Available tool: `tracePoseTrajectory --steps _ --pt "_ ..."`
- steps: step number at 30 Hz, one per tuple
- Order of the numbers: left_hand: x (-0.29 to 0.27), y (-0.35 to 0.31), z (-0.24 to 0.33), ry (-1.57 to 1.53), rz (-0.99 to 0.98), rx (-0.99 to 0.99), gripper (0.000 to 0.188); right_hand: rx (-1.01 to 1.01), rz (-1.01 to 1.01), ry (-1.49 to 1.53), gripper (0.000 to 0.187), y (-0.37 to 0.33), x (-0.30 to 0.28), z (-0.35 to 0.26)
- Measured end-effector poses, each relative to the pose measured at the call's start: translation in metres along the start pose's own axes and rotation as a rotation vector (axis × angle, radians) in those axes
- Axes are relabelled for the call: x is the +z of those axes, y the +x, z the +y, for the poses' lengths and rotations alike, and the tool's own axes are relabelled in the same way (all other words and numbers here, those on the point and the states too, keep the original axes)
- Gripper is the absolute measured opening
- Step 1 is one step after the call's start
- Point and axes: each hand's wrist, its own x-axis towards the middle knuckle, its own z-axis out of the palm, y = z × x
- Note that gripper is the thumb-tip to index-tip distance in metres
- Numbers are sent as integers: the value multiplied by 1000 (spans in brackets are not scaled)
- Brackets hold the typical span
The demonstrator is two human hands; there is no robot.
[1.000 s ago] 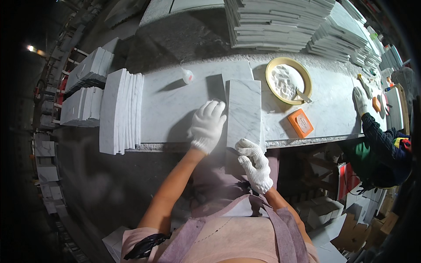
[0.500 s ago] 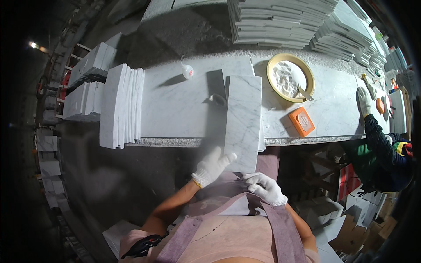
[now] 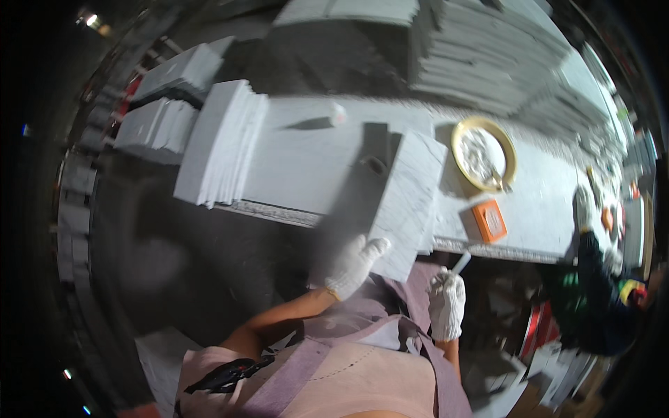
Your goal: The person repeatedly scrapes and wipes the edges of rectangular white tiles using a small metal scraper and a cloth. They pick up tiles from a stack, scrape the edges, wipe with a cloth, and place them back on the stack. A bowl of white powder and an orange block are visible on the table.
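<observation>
My left hand (image 3: 354, 267), in a white knitted glove, is closed on the left edge of a long grey-veined marble slab (image 3: 411, 191), near its close end. The thumb lies on the top face; the other fingers are partly hidden. The slab reaches past the bench's front edge over my lap, its far part on the bench. To the right of its near end, my right hand (image 3: 447, 303), gloved alike, is closed around a short, flat, pale strip (image 3: 461, 262) that points up and right. Motion blur hides its kind.
A cream bowl (image 3: 512, 157) of white paste with a scraper and an orange box (image 3: 489, 221) stand right of the slab. A small white bottle (image 3: 338, 115) stands behind. Upright slabs (image 3: 221, 150) line the left; stacked slabs (image 3: 481, 59) rise behind. A co-worker's gloved hand (image 3: 585, 207) rests far right.
My right hand has moved right, away from my apron, and the pale strip now shows in it. My left hand stays at the slab's edge. The whole view has tilted.
</observation>
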Motion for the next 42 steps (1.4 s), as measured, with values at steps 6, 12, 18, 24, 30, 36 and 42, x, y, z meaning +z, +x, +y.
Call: tracePoseTrajectory --steps 6,12,18,24,30,36,42 --pt "-25 -4 21 -288 -186 106 61 -72 -120 -104 34 -5 15 -7" --pt "-95 -18 0 -435 -120 249 47 -63 -71 -167 30 -10 23 -9" --pt "-212 -30 -10 -499 225 349 50 -48 -147 -196 32 -1 34 5" --pt "-312 -50 28 -155 509 455 55 -69 -126 -273 29 20 26 35" --pt "-385 -30 27 -322 477 369 51 -17 -199 -152 30 38 -2 62" --pt "-417 -9 9 -449 413 353 43 1 -184 -106 26 33 -9 68" --pt "-433 12 -2 -607 251 337 45 47 -93 -58 22 32 2 65"
